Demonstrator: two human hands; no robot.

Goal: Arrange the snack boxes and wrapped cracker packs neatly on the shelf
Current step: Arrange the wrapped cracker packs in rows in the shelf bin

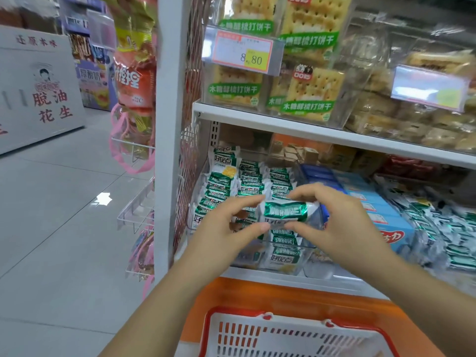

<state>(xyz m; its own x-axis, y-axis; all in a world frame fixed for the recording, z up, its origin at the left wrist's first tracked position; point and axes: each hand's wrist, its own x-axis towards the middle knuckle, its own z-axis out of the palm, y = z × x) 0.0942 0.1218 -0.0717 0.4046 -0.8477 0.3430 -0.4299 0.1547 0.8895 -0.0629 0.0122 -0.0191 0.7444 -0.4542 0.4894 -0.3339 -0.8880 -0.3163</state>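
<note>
Held level at 2 ends: green-and-white cracker pack (285,212), pinched between left hand (226,229) and right hand (345,224), both clamped on its wrapper, just over rows of matching packs (223,187) on the lower shelf (283,278).

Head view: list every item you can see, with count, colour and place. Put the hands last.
held cracker pack: one, green and white, in front of the lower shelf
stacked cracker packs: many, green and white, rows at the lower shelf's left end
blue boxes: several, blue, lower shelf, right of the rows
loose packs: many, green and white, lower shelf, far right
clear cracker boxes: at least four, green labels, on the upper shelf
price tag: one, red and yellow, in front of those boxes
basket: one, red and white, bottom of view
hanging snack bags: several, orange and yellow, left of the shelves
left hand: pinches the held pack's left end
right hand: pinches its right end
</note>
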